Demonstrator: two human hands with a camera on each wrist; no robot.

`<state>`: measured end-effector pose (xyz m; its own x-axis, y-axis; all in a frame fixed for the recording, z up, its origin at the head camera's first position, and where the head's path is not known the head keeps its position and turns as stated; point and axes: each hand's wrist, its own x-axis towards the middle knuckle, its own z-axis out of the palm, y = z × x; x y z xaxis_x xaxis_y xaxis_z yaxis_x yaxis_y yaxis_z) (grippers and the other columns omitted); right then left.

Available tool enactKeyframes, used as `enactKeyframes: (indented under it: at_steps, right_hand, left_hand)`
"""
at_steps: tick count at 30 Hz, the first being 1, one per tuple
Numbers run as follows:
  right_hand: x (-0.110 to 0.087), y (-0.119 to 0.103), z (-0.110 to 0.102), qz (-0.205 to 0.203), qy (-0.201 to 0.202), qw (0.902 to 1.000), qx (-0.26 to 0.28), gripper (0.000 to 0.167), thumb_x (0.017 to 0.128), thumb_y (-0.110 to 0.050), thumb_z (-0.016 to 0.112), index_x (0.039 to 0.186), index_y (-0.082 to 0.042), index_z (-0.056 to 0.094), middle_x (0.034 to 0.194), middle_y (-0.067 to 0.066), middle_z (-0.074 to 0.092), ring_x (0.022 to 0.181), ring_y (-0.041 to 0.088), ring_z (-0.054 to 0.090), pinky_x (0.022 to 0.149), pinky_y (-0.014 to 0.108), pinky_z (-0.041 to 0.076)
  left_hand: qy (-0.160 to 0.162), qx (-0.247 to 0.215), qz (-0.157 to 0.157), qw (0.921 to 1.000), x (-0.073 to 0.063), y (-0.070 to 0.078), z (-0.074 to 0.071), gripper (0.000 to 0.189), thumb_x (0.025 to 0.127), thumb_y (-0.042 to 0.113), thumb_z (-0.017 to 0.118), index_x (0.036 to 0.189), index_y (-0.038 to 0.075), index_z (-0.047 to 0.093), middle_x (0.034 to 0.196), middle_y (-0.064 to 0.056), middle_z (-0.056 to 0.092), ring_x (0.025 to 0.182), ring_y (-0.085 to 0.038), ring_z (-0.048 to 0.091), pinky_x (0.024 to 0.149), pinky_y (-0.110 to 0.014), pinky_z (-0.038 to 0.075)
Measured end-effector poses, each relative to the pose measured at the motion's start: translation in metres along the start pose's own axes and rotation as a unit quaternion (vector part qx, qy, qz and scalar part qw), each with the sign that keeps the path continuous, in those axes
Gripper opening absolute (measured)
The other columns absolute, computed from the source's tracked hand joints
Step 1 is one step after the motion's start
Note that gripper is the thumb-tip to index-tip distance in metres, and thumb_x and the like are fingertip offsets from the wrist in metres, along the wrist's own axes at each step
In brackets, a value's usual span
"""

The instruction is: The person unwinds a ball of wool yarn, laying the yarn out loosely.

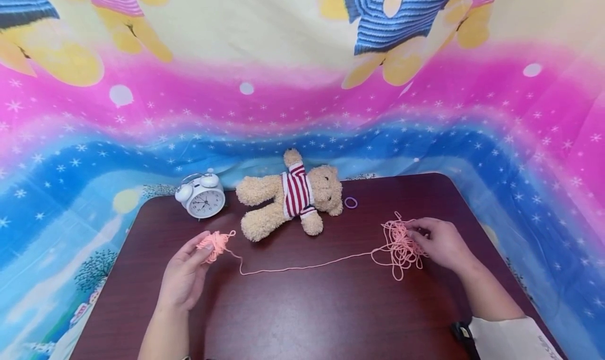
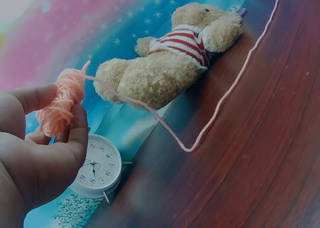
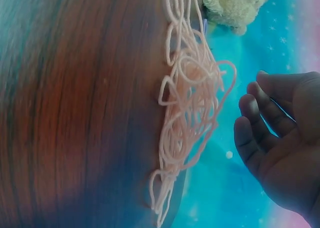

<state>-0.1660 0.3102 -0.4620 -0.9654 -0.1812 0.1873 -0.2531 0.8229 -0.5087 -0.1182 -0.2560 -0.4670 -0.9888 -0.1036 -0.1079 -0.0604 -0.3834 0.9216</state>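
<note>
Left hand (image 1: pixel 181 281) pinches a wound pink yarn bundle (image 1: pixel 216 246) between thumb and fingers, held up near the white alarm clock (image 1: pixel 206 203). Single strand (image 1: pixel 302 268) runs from it to a loose yarn tangle (image 1: pixel 399 242) on the right side of the counter (image 1: pixel 293 318). Right hand (image 1: pixel 441 244) just beside the tangle, fingers loosely bent, gripping nothing. Teddy bear (image 1: pixel 298 192) lies behind the strand.
</note>
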Motion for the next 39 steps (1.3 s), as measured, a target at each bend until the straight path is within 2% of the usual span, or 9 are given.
enactKeyframes:
  at_steps: [9,16,23,39]
  right_hand:
    - [0.005,-0.018,0.019,0.003,0.019,0.9989,0.043,0.024,0.095,-0.012,0.074,0.119,-0.01,0.075,0.103,0.004,0.073,0.075,0.015,0.062,0.062,0.029,0.05]
    - [0.011,-0.041,0.036,-0.024,0.016,0.9974,0.066,0.023,0.094,-0.015,0.077,0.117,-0.012,0.076,0.098,-0.002,0.074,0.072,0.013,0.059,0.063,0.029,0.05]
    - [0.014,-0.062,0.057,-0.044,0.014,0.9955,0.083,0.021,0.093,-0.014,0.078,0.114,-0.014,0.078,0.101,-0.005,0.073,0.072,0.009,0.058,0.065,0.027,0.05]
    - [0.025,-0.112,0.097,-0.058,-0.013,0.9872,0.148,0.019,0.091,-0.015,0.08,0.11,-0.014,0.078,0.091,-0.011,0.068,0.074,0.006,0.059,0.066,0.025,0.051]
  left_hand:
    - [-0.006,0.008,-0.015,0.9998,-0.001,-0.009,0.016,0.032,0.102,0.0,0.061,0.13,0.017,0.062,0.108,0.004,0.073,0.097,-0.007,0.068,0.089,-0.021,0.055]
    - [-0.011,0.012,-0.015,0.9997,-0.002,-0.013,0.028,0.033,0.101,-0.002,0.061,0.13,0.014,0.057,0.11,0.004,0.073,0.097,-0.007,0.068,0.087,-0.021,0.055]
    - [-0.006,0.019,-0.026,0.9995,-0.003,-0.022,0.035,0.039,0.099,-0.003,0.062,0.136,-0.001,0.049,0.106,0.003,0.07,0.095,-0.008,0.067,0.086,-0.022,0.056]
    - [-0.029,0.015,-0.024,0.9992,-0.005,-0.029,0.059,0.042,0.097,-0.006,0.063,0.136,-0.005,0.049,0.108,-0.001,0.071,0.093,-0.011,0.068,0.085,-0.024,0.056]
